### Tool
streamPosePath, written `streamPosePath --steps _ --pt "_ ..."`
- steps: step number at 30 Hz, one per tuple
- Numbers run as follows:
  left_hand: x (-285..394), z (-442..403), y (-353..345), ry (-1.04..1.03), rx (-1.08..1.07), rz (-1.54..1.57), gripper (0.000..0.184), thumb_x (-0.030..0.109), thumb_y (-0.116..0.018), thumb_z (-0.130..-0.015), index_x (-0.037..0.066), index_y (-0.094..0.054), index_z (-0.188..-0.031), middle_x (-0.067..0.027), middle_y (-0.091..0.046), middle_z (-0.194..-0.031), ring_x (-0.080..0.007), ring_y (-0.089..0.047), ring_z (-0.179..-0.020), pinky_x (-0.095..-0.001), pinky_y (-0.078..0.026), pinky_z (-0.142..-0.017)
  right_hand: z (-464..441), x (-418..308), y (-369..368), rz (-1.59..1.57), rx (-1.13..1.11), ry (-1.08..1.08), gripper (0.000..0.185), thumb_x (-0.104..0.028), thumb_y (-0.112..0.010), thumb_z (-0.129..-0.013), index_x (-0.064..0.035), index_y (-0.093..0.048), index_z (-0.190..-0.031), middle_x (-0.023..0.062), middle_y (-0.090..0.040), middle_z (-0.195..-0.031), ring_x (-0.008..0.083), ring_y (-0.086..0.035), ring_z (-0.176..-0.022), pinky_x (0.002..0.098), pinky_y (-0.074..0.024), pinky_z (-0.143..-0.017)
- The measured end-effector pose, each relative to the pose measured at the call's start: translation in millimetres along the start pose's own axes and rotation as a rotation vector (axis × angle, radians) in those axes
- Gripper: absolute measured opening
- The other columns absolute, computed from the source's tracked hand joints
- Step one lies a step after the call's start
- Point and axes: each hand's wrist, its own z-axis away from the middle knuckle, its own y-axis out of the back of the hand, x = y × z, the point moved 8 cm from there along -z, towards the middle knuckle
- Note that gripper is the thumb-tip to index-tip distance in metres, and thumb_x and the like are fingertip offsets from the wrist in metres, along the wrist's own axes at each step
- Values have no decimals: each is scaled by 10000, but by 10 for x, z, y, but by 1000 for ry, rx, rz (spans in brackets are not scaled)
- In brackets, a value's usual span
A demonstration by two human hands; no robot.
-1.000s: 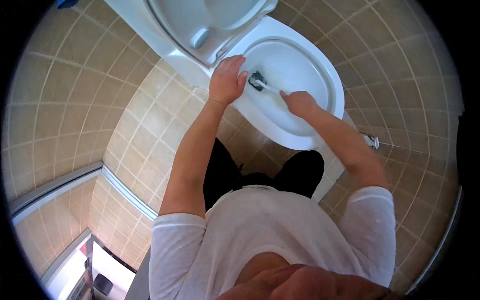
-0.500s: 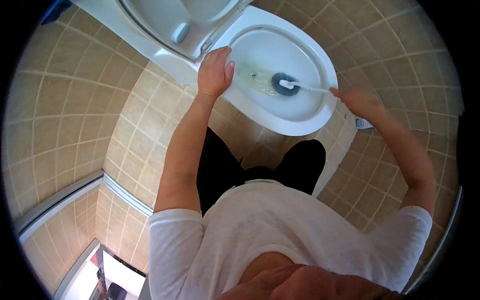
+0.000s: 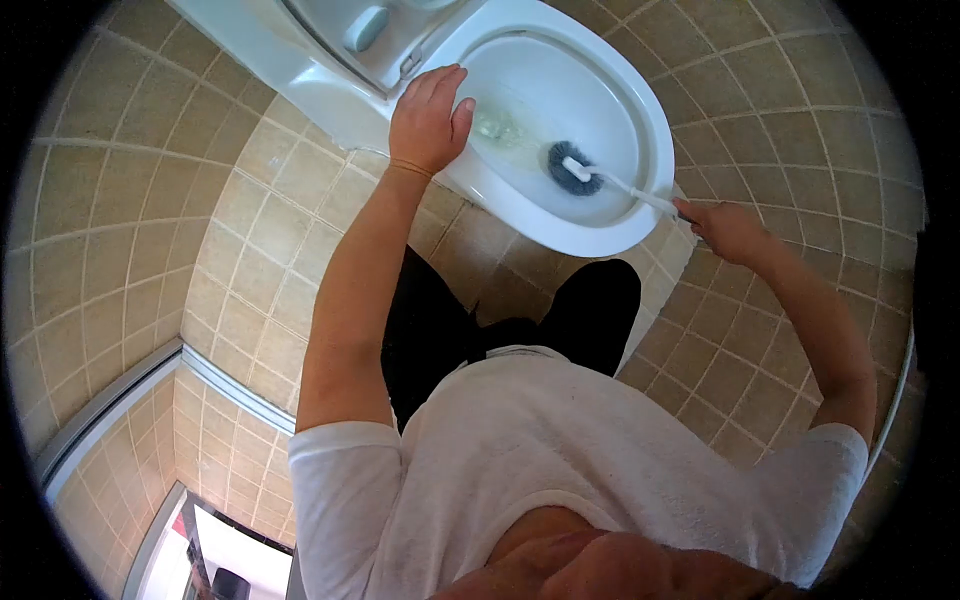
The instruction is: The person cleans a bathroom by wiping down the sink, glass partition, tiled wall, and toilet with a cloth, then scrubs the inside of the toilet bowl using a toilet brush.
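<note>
My left hand (image 3: 428,122) rests on the near left side of the white toilet (image 3: 655,125), close to the seat hinge, with its fingers stretched out. In my right hand (image 3: 730,231), beyond the right edge of the bowl, is the handle of a toilet brush (image 3: 634,190), gripped in closed fingers. The brush's round grey bristle head sits inside the bowl against the lower inner wall. Greenish, slightly foamy water lies in the bowl to the left of the bristles.
The raised toilet lid and seat (image 3: 345,45) are at the upper left. Tan tiled walls (image 3: 790,90) curve around the toilet. A metal door track (image 3: 235,385) crosses the floor at the lower left, near a bright doorway (image 3: 215,550). My knees are below the bowl.
My right hand has moved slightly down and right, and the brush handle now slants more steeply. The bristle head has shifted a little down the bowl. My left hand stays on the toilet.
</note>
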Motion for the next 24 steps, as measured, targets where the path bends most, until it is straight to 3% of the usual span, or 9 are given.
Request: streamPosePath --steps 2,5,8,13,18,22,24 --pt "-31 31 -21 13 -14 46 332 164 -518 -812 28 -519 -1115 -152 -559 -1103 -333 -515 -1004 -403 -406 -884 -173 -296 81 -81 -75 -100 411 -255 -378 -933 -207 -358 -1340 211 -593 -935 334 -596 -878 431 -482 -738" --pt "-26 37 -5 31 3 63 337 170 -520 -810 28 -519 -1116 -151 -560 -1104 -332 -518 -1004 -403 -409 -881 -918 -639 179 31 49 26 426 -255 -385 -931 -201 -335 -1351 220 -590 -931 336 -608 -835 419 -491 -744" --pt "-11 8 21 -19 69 31 317 168 -568 -766 11 -545 -1039 -148 -573 -1054 -307 -538 -952 -390 -437 -839 -696 -599 194 -35 79 65 430 -244 -391 -928 -194 -331 -1352 227 -590 -940 343 -611 -819 419 -493 -754" --pt "-35 -2 -1 14 30 38 332 179 -554 -782 17 -530 -1072 -148 -563 -1088 -317 -525 -985 -398 -426 -860 132 -394 100 -50 -60 8 423 -208 -418 -914 -175 -368 -1332 233 -605 -905 357 -607 -837 439 -483 -767" --pt "-37 49 -38 41 8 50 341 179 -535 -798 26 -517 -1103 -147 -555 -1119 -327 -512 -1016 -406 -412 -882 -906 -852 157 -93 90 104 440 -222 -424 -911 -130 -357 -1336 213 -612 -913 352 -607 -854 435 -476 -787" --pt "-43 42 -34 71 -15 25 335 177 -525 -806 26 -518 -1105 -146 -555 -1119 -326 -512 -1014 -403 -407 -888 -603 -758 115 -154 74 43 440 -228 -431 -907 -107 -370 -1325 204 -612 -945 362 -602 -865 439 -467 -798" --pt "-55 9 -33 77 -32 16 333 179 -520 -811 26 -518 -1107 -146 -555 -1119 -327 -512 -1013 -402 -406 -889 -248 -534 -2 -121 157 190 432 -223 -431 -904 -109 -378 -1317 218 -611 -925 372 -601 -847 455 -460 -784"
